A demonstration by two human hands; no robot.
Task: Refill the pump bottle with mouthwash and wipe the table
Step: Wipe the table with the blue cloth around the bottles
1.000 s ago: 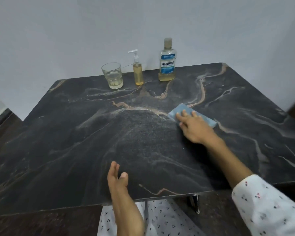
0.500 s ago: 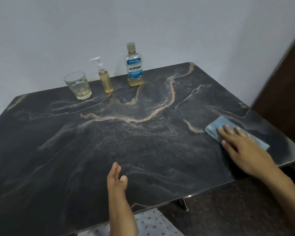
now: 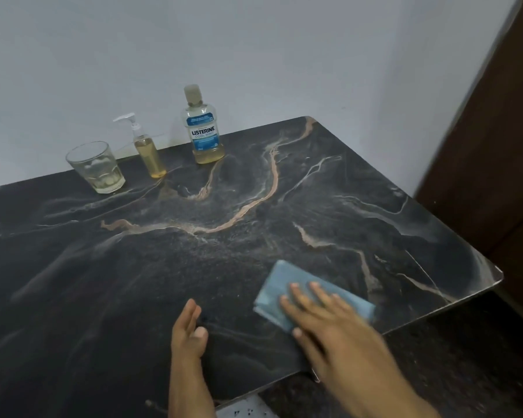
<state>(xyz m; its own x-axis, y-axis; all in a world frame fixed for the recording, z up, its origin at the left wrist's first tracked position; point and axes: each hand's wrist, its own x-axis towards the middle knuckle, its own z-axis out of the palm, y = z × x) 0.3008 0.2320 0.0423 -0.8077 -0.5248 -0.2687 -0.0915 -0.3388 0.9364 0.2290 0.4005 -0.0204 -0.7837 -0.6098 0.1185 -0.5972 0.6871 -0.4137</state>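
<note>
Here the right hand (image 3: 329, 324) presses flat-fingered on the cloth (image 3: 287, 285).

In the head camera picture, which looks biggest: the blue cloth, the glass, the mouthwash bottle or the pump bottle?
1. Blue cloth, though it lies nearest the camera, which flatters it.
2. Mouthwash bottle.
3. Glass.
4. Pump bottle, thinnest.

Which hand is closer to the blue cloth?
The right hand. Its straight fingers press flat on top of the blue cloth, near the table's front edge. The left hand rests edge-on on the table beside the cloth, not touching it.
</note>
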